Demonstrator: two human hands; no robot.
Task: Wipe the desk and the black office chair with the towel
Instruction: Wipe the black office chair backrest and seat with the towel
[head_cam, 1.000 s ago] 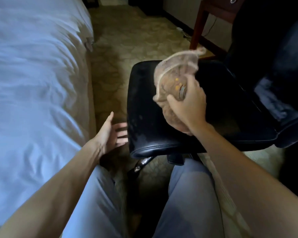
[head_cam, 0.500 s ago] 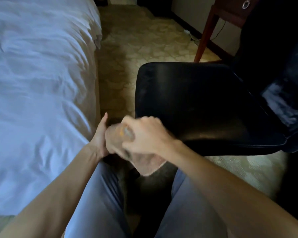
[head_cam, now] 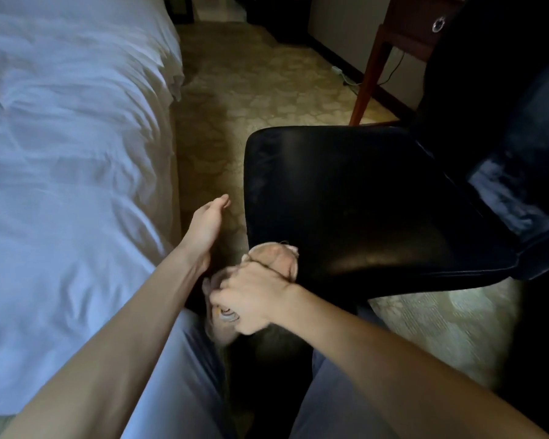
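The black office chair [head_cam: 362, 198] stands in front of me, its seat facing me and its backrest at the right. My right hand [head_cam: 251, 296] grips the bunched tan towel [head_cam: 279, 258] at the seat's near left corner; part of the towel hangs below my fingers. My left hand [head_cam: 208, 223] hovers with relaxed fingers just left of the seat's edge, holding nothing. A leg and drawer corner of the wooden desk [head_cam: 403, 30] show at the upper right, behind the chair.
A bed with white bedding [head_cam: 70, 160] fills the left side. Patterned carpet [head_cam: 251, 87] runs between bed and chair. A cable and plug strip [head_cam: 343, 74] lie on the floor by the desk leg. My knees in grey trousers [head_cam: 178, 375] are below.
My right hand swept the towel off the seat's middle down to its near left corner. My left hand met the towel briefly, then drew away upward and is free again.
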